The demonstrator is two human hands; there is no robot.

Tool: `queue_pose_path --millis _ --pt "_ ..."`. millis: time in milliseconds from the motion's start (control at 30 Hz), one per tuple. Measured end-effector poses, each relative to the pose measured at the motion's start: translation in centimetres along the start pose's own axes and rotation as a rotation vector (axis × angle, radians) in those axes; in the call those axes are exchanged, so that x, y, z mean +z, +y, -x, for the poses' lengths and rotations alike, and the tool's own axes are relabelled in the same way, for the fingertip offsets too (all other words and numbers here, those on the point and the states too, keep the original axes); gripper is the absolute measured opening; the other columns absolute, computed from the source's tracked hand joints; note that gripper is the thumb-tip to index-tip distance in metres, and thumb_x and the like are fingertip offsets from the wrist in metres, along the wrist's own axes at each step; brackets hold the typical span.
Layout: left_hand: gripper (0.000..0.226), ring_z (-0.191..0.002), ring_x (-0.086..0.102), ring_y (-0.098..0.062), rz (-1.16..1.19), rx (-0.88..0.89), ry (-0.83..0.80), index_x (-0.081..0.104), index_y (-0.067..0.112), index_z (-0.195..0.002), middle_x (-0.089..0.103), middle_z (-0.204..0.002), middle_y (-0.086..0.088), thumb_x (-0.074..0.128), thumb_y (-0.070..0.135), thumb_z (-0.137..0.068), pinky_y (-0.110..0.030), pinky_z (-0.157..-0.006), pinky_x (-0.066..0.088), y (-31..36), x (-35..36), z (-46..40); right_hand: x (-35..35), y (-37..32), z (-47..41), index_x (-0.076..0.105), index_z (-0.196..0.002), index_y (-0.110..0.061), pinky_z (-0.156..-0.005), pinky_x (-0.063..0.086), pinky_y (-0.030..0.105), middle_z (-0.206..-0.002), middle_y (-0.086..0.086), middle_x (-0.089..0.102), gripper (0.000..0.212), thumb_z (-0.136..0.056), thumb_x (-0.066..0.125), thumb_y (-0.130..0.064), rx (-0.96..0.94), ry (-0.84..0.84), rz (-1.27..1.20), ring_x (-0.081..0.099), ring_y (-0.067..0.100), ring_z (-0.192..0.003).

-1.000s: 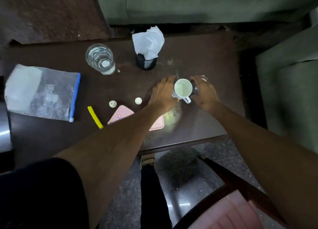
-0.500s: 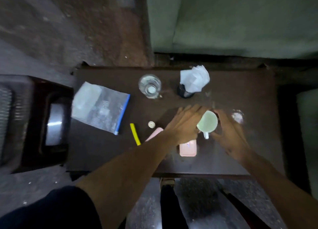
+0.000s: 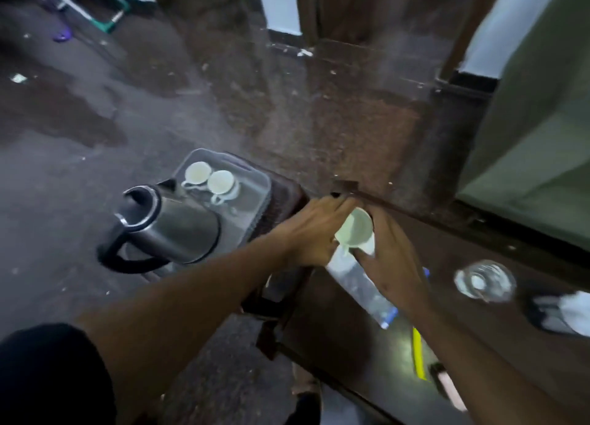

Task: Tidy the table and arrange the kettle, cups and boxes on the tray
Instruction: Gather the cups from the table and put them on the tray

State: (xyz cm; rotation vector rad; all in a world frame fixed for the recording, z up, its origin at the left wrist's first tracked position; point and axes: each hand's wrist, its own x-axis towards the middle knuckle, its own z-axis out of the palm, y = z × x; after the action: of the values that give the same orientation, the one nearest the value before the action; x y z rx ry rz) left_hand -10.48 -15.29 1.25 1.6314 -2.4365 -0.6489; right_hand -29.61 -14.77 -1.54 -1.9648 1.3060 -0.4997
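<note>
Above the table's left end, left hand (image 3: 308, 229) and right hand (image 3: 388, 255) cup a white cup (image 3: 357, 230) between curled fingers; beside it, the tray (image 3: 255, 194) already holds kettle (image 3: 169, 226) and two cups (image 3: 209, 180); next, seemingly, carry it leftward and set it down beside those.

White mug (image 3: 357, 231) w/ pale greenish inside; two white cups (image 3: 209, 180) on a clear tray (image 3: 255, 201). Kettle (image 3: 169, 229) steel-grey w/ black handle. Table (image 3: 479, 281) dark brown; yellow strip (image 3: 418, 354), prob. a pen.

Tissue holder (image 3: 562, 312) blurred, edge-cropped
</note>
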Motion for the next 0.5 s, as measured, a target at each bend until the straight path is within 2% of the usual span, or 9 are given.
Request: queue_pose_path --millis 67,167,267,400,500 --pt "0.052 -0.109 0.062 -0.038 -0.011 -0.037 0.045 0.059 0.003 -0.131 0.064 -0.12 -0.014 0.075 0.013 -0.082 -0.048 -0.091 0.048 -4.3 -2.7 1.7 3.3 -2.9 -3.6 0.049 -0.141 -0.024 -0.094 0.042 0.026 -0.134 0.0 0.061 0.06 -0.088 0.076 -0.029 -0.023 0.042 -0.015 0.057 0.021 -0.124" --pt "0.045 -0.103 0.063 -0.04 -0.077 -0.092 0.053 0.059 -0.001 -0.123 0.062 -0.114 -0.017 0.073 0.011 -0.082 -0.051 -0.085 0.048 -10.3 -5.7 4.0 7.6 -7.6 -8.3 0.047 -0.139 -0.019 -0.089 0.047 0.036 -0.132 0.006 0.063 0.063 -0.086 0.079 -0.031 -0.07 0.025 0.044 0.058 0.027 -0.121" --pt "0.038 -0.093 0.059 -0.037 -0.151 -0.12 0.006 0.055 0.0 -0.117 0.058 -0.11 -0.016 0.07 0.005 -0.082 -0.051 -0.08 0.047 -15.3 -7.2 5.6 11.6 -10.3 -11.8 0.045 -0.143 -0.014 -0.095 0.053 0.044 -0.132 0.01 0.065 0.065 -0.089 0.078 -0.028 -0.109 -0.03 0.16 0.063 0.033 -0.12" --pt "0.058 -0.1 0.061 -0.03 -0.337 -0.139 -0.081 0.052 0.009 -0.133 0.055 -0.12 -0.009 0.072 0.018 -0.079 -0.041 -0.084 0.044 -19.1 -7.1 5.6 15.7 -11.3 -14.4 0.045 -0.142 -0.011 -0.104 0.048 0.048 -0.131 0.009 0.066 0.07 -0.086 0.081 -0.029 -0.114 -0.035 0.306 0.066 0.03 -0.12" --pt "0.064 -0.11 0.06 -0.031 -0.473 -0.153 -0.094 0.049 0.013 -0.138 0.053 -0.126 -0.011 0.074 0.022 -0.079 -0.046 -0.092 0.042 -20.5 -5.7 4.8 17.3 -10.7 -15.1 0.046 -0.145 -0.011 -0.112 0.04 0.046 -0.138 0.008 0.061 0.069 -0.088 0.079 -0.032 -0.068 -0.038 0.362 0.058 0.028 -0.13"
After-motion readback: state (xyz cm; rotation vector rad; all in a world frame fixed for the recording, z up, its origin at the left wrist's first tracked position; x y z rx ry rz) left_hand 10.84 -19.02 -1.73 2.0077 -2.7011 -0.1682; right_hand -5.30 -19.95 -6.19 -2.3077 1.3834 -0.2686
